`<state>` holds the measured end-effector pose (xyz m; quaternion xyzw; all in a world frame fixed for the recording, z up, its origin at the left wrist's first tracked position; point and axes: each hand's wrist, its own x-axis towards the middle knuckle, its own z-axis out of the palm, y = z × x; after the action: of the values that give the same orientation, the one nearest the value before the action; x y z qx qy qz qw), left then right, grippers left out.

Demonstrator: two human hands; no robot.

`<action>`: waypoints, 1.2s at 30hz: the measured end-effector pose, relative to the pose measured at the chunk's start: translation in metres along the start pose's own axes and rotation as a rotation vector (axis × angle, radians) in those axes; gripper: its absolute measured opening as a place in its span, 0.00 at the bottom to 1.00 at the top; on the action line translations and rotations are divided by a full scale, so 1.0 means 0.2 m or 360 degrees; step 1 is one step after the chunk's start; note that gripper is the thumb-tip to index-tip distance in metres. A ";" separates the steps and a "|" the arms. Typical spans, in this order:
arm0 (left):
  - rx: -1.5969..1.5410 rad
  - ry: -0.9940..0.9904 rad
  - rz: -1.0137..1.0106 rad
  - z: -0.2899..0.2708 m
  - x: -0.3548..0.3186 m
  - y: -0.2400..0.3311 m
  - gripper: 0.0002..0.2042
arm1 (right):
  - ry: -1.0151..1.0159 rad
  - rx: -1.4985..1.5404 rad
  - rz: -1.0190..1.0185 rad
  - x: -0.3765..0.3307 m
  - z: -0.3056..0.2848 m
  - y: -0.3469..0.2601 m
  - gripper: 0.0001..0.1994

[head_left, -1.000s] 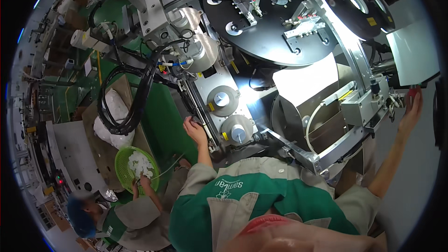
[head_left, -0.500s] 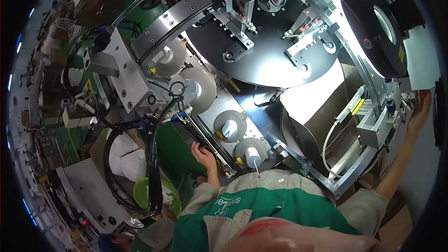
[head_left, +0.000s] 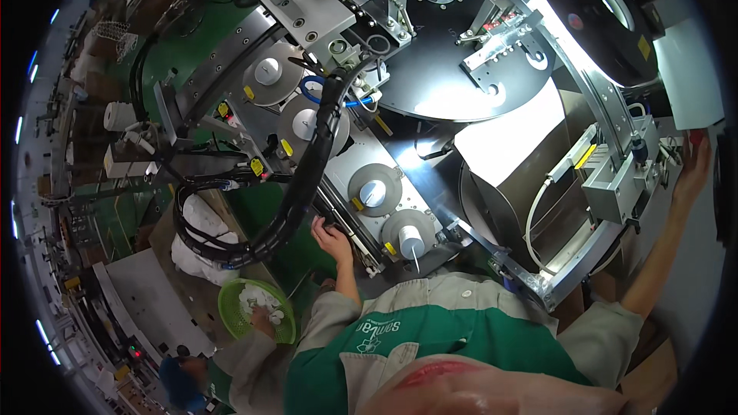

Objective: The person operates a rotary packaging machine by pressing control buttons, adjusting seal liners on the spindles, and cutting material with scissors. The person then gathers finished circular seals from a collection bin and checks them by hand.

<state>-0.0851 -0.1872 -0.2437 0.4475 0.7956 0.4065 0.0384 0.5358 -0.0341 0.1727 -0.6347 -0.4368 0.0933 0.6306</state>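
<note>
My left hand (head_left: 332, 239) rests on the front edge of a grey machine plate (head_left: 350, 157), fingers curled over the rim. The plate carries round grey discs with white hubs (head_left: 372, 190), and the nearest disc (head_left: 409, 237) lies just right of that hand. My right hand (head_left: 694, 163) reaches far right and up to a grey side panel (head_left: 696, 69); its fingertips touch a small red button (head_left: 696, 137). It holds nothing. Between my arms stand a dark round turntable (head_left: 453, 69) and a shiny steel hopper (head_left: 503, 150).
A thick bundle of black cables (head_left: 296, 192) loops left of my left hand. At the lower left another person in a blue cap (head_left: 178, 380) has a hand in a green basket (head_left: 234, 311) of white parts. White sacks (head_left: 198, 250) sit beside it on the green floor.
The view has swung, so the machine now sits lower and nearer. My left hand stays on the plate's edge and my right hand stays up at the side panel.
</note>
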 end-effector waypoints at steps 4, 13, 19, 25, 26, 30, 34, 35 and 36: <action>0.0017 0.0019 0.0010 0.00 -0.01 -0.01 0.12 | -0.0083 -0.0004 -0.0082 -0.01 0.01 0.00 0.23; 0.0172 0.0075 -0.0021 0.02 -0.03 -0.03 0.13 | -0.0137 -0.0131 -0.0259 -0.05 0.06 -0.06 0.23; 0.0254 0.0039 -0.0025 0.03 -0.03 -0.02 0.14 | -0.0113 -0.0172 -0.0314 -0.03 0.02 -0.01 0.22; 0.0275 0.0031 -0.0057 0.02 -0.05 -0.05 0.14 | -0.0199 -0.0194 -0.0322 -0.01 -0.02 0.03 0.23; 0.0287 0.0029 -0.0044 0.02 -0.04 -0.05 0.14 | -0.0211 -0.0195 -0.0318 -0.01 -0.02 0.03 0.23; 0.0249 0.0011 -0.0015 0.08 -0.02 -0.02 0.14 | -0.0173 -0.0379 -0.0348 0.02 -0.09 0.03 0.23; 0.0240 -0.0004 -0.0088 0.04 -0.02 0.00 0.13 | -0.0356 -0.0162 -0.0489 0.12 -0.14 0.13 0.21; 0.0272 0.0023 -0.0094 0.01 -0.03 -0.02 0.13 | -0.0300 -0.0158 -0.0402 0.07 -0.04 0.07 0.21; 0.0315 0.0075 -0.0106 -0.01 -0.04 -0.03 0.13 | -0.0255 -0.0127 -0.0319 0.04 0.05 0.04 0.21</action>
<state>-0.0854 -0.1966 -0.2489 0.4129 0.8469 0.3348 -0.0112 0.5362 -0.0204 0.1673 -0.6030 -0.5503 0.0627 0.5741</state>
